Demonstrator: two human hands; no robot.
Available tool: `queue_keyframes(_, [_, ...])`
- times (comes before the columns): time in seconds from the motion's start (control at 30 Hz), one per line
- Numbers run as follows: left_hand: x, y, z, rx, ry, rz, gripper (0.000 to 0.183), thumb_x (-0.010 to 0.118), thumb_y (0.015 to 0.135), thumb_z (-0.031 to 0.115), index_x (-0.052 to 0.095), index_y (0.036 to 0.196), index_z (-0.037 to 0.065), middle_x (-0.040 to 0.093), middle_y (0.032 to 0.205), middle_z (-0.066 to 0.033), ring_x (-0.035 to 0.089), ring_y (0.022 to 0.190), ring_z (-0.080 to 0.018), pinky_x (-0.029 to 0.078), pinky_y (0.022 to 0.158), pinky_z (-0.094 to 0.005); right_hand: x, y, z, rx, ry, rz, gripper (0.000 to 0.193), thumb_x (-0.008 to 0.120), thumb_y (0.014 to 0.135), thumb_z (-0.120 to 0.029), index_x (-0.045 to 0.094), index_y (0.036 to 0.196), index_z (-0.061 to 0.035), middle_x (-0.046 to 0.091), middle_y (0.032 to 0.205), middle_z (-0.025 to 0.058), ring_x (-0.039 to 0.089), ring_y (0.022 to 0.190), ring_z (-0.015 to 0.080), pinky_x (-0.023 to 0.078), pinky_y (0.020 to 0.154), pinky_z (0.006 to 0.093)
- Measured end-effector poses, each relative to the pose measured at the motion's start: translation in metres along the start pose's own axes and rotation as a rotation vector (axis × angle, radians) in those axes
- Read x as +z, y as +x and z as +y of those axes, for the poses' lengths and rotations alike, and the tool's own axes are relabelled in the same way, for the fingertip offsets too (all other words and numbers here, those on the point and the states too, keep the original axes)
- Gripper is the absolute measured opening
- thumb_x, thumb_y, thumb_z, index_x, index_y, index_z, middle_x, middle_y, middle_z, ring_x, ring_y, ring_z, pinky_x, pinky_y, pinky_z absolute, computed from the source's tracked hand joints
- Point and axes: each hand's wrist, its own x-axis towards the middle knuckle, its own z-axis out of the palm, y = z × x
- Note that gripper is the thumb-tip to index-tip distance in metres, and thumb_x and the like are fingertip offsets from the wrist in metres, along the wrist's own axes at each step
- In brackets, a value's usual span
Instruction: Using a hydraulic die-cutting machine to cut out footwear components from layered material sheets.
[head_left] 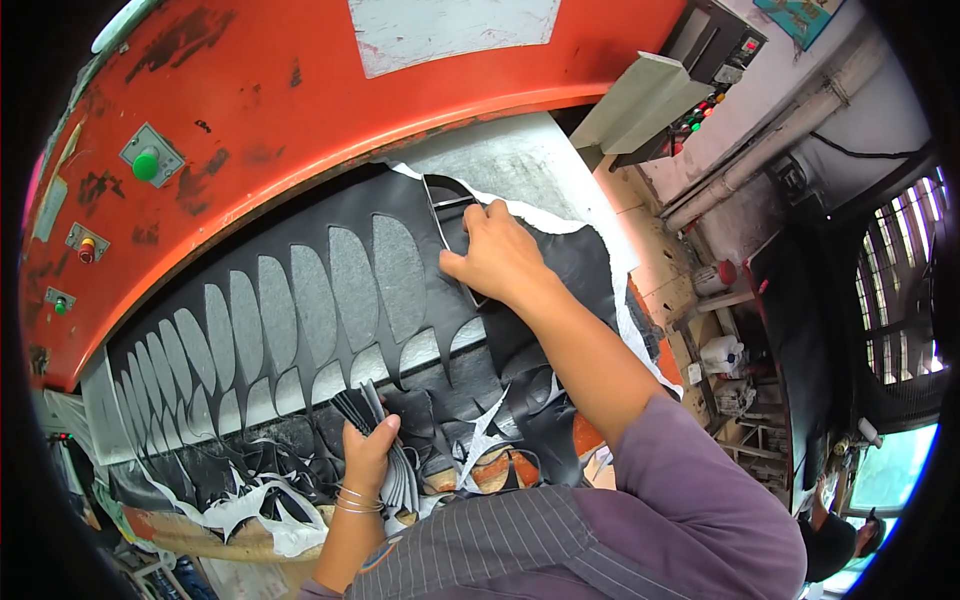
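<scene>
A black leather-like sheet (205, 270) lies across the work surface, with a row of curved, leaf-shaped holes cut through it. At the sheet's uncut right end stands a thin metal cutting die (437, 212). My right hand (497, 250) grips its rim, fingers at the far side and thumb nearer; part of the die is hidden under the hand. Close to my body, my left hand (370, 452), with bracelets at the wrist, is closed round a stack of cut black pieces (401, 478), their edges fanned out.
A big orange-red machine (270, 90) with a green push button (146, 164) and smaller buttons spans the far side. Torn black and white scraps (265, 500) hang over the near edge. A control box (722, 45) stands far right, above cluttered shelves (735, 400). Another person (835, 540) is at lower right.
</scene>
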Motion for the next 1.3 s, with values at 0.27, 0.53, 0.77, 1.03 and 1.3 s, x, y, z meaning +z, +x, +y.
queue_keyframes(0.27, [-0.002,-0.005,0.001,-0.023,-0.021,0.001,0.043,0.066,0.077,0.021,0.050,0.110,0.000,0.053,0.077,-0.0028,0.053,0.059,-0.0119,0.047,0.055,-0.0269,0.025,-0.039,0.053,-0.316,0.062,0.076,0.091,0.075,0.067,-0.056,0.042,0.136,-0.0065,0.045,0.137,0.0201,0.038,0.130,0.0372,0.029,0.106,0.0479])
queue_keyframes(0.53, [-0.007,0.003,0.011,-0.112,-0.266,-0.031,0.035,0.065,0.081,0.018,0.051,0.109,0.002,0.052,0.077,-0.0034,0.051,0.060,-0.0136,0.045,0.054,-0.0289,0.032,-0.042,0.066,-0.308,-0.026,0.092,0.096,0.073,0.067,-0.058,0.035,0.143,-0.0137,0.037,0.146,0.0179,0.028,0.139,0.0333,0.021,0.109,0.0529])
queue_keyframes(0.77, [-0.131,0.001,0.065,0.175,-0.612,0.108,0.020,0.056,0.095,0.029,0.052,0.105,0.012,0.050,0.080,0.0009,0.049,0.067,-0.0113,0.044,0.057,-0.0272,0.035,-0.106,0.019,-0.505,0.134,0.313,0.057,0.069,0.079,-0.040,0.055,0.123,-0.0067,0.055,0.122,0.0150,0.050,0.114,0.0326,0.039,0.095,0.0441])
queue_keyframes(1.03, [-0.344,0.045,0.151,0.608,-0.446,0.775,0.020,0.069,0.084,0.025,0.054,0.081,0.013,0.048,0.071,0.0033,0.046,0.060,-0.0072,0.040,0.055,-0.0241,0.049,-0.087,-0.119,-0.876,0.331,0.329,0.044,0.069,0.081,-0.030,0.057,0.115,-0.0050,0.060,0.108,0.0123,0.056,0.101,0.0297,0.046,0.087,0.0401])
queue_keyframes(1.3, [-0.470,0.016,0.228,1.060,0.157,1.319,0.034,0.069,0.084,0.029,0.064,0.099,-0.001,0.063,0.090,-0.0052,0.059,0.072,-0.0140,0.048,0.066,-0.0290,0.028,-0.052,-0.259,-0.891,0.675,0.597,0.034,0.067,0.082,-0.025,0.046,0.099,-0.0041,0.057,0.087,0.0147,0.058,0.079,0.0379,0.048,0.066,0.0456])
